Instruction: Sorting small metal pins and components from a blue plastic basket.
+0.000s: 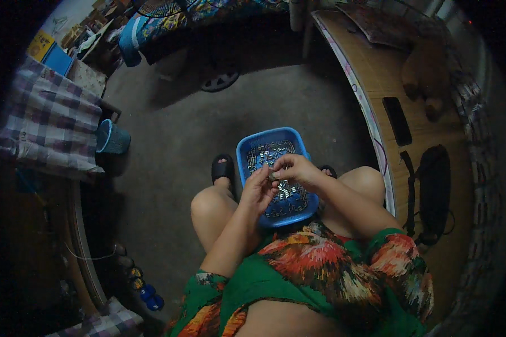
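A blue plastic basket (293, 218) sits between my knees, holding many small shiny metal pieces (290, 193) that look like short cylinders. Over its middle, my left hand (257, 190) is closed, palm turned partly up and fingers curled. My right hand (299, 171) meets it there, thumb and fingers pinched together at the left fingertips. Between the two hands is a small pale object (273, 175), too small to name. My fingers cover part of it and some of the pieces below.
To the right, a wooden bench (371, 67) carries a black phone (397, 121) and a dark bag (434, 188). A blue bin (113, 138) stands left beside a checked cloth (56, 121). My black slippers (223, 168) rest on the grey floor. A fan base (220, 80) is farther ahead.
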Available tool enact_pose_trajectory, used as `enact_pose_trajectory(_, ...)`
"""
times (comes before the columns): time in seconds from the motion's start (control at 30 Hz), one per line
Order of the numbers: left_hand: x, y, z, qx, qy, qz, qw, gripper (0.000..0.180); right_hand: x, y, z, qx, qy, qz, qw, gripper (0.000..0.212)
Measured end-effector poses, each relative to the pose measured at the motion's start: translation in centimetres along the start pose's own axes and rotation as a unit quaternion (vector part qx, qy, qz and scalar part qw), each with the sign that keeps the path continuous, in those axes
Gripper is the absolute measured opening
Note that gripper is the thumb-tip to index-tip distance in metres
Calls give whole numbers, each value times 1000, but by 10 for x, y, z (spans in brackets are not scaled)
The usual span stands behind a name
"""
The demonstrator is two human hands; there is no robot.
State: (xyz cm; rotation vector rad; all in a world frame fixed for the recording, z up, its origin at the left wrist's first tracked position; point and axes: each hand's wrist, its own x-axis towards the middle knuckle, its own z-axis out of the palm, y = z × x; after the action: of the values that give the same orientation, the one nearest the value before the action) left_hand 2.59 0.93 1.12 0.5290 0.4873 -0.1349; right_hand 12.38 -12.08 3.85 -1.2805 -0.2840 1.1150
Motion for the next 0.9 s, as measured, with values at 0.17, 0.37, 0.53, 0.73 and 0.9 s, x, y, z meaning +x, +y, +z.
enact_pose_trajectory(0.17,1,1,0,28,15,30,999,27,7,7,-7,34,20,78,996,20)
enact_pose_trajectory(0.37,-2,3,5,32,59,50,997,22,6,10,-6,40,23,68,997,23)
enact_pose_trajectory(0.53,-6,3,13,44,84,61,994,22,6,11,-5,5,-2,57,998,14)
enact_pose_trajectory(0.73,0,2,2,52,61,60,995,21,5,13,-5,56,8,64,996,15)
enact_pose_trajectory(0.9,-3,2,7,62,70,58,994,22,10,16,-11,91,6,93,992,14)
